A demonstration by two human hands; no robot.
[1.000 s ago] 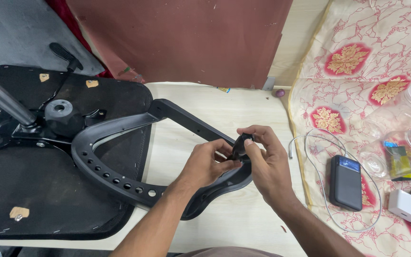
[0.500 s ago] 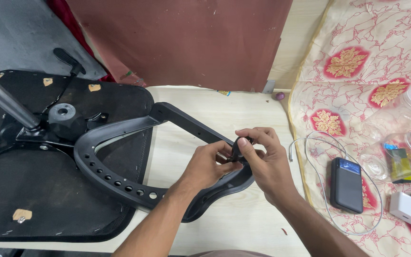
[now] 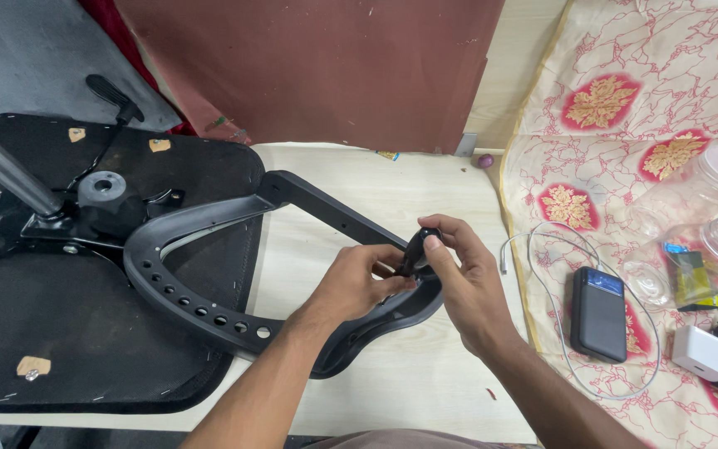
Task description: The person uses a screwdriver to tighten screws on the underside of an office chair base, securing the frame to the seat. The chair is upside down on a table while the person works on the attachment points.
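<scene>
Head view: at frame centre both hands meet over the black chair armrest (image 3: pixel 209 308). The left hand (image 3: pixel 357 283) steadies it, fingers curled on its frame; the right hand (image 3: pixel 463 283) pinches a small black knob (image 3: pixel 419 248), pressing it against the armrest.

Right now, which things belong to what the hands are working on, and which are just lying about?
In use:
- left hand and right hand, pinching a small black part
- black chair armrest frame
- upturned chair seat with metal column

Lying about:
- power bank
- white cable
- white charger
- clear jars
- patterned cloth
</scene>
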